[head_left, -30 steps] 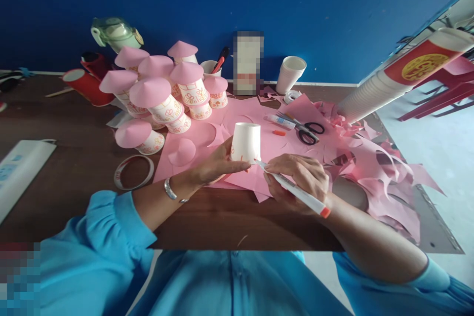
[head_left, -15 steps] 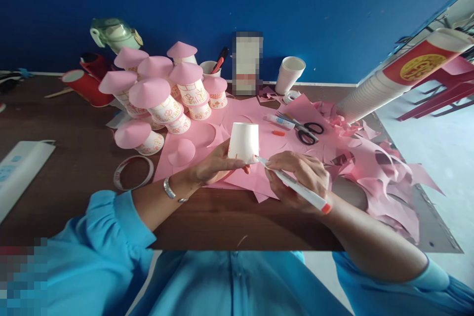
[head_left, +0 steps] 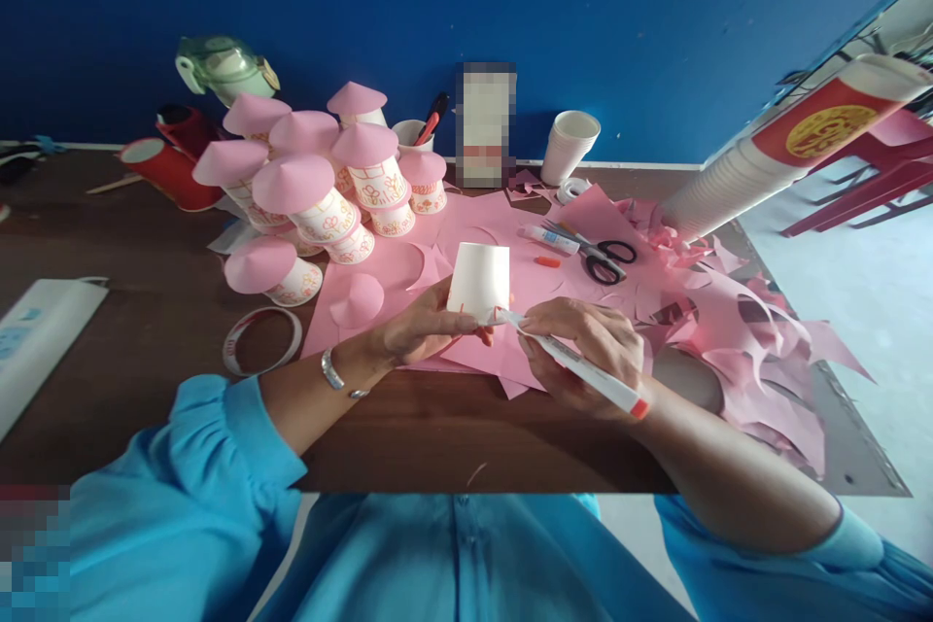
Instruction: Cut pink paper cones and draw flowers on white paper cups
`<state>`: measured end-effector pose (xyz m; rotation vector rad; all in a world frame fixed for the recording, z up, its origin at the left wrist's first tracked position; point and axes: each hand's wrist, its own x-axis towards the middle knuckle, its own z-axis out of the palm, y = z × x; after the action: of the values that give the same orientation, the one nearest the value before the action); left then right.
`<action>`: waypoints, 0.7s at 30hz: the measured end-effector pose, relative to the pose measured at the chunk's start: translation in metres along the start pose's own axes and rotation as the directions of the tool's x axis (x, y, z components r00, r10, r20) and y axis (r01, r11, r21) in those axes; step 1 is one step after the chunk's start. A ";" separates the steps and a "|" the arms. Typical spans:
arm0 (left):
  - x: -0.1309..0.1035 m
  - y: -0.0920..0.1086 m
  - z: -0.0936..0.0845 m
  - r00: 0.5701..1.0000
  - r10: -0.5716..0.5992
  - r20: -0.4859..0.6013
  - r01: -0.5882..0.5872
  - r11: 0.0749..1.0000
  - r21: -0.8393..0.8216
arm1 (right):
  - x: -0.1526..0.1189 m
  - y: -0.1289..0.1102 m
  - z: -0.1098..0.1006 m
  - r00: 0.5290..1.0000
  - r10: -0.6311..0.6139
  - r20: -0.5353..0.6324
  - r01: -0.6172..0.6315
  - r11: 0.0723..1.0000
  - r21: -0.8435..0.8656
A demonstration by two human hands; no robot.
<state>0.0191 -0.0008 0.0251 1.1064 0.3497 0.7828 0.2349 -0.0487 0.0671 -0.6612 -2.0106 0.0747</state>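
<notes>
My left hand point(head_left: 427, 323) holds a white paper cup point(head_left: 481, 277) upside down, its fingers closed round the lower part. Small red marks show near the cup's lower rim. In my right hand point(head_left: 587, 350) is a white marker point(head_left: 590, 374) with a red end, pinched by thumb and fingers, its tip at the cup's lower right edge. Pink paper point(head_left: 394, 258) lies beneath and behind the cup. An orange-red cap point(head_left: 546, 262), a glue stick point(head_left: 550, 238) and black-handled scissors point(head_left: 608, 262) rest on that paper.
Cups with pink cone roofs point(head_left: 295, 183) crowd the left back. A tape roll point(head_left: 262, 340) lies before them. Stacked white cups point(head_left: 572, 146) stand by the blue wall. A long cup stack point(head_left: 773, 160) leans at right, above pink scraps point(head_left: 765, 340).
The held cup has turned slightly, and a red mark near its lower right rim shows more clearly. The marker tip has shifted a little left.
</notes>
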 end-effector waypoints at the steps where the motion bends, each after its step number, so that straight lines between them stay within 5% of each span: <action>1: 0.000 0.000 0.000 1.000 -0.003 0.006 0.004 1.000 -0.007 | 0.000 0.000 0.000 1.000 -0.001 0.001 0.001 1.000 0.007; 21: -0.002 -0.006 -0.005 0.999 -0.045 0.022 0.047 0.998 -0.050 | 0.001 -0.001 0.001 1.000 0.004 0.003 -0.004 1.000 0.030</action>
<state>0.0167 -0.0002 0.0174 1.0554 0.3348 0.7350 0.2329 -0.0486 0.0678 -0.6460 -2.0076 0.1083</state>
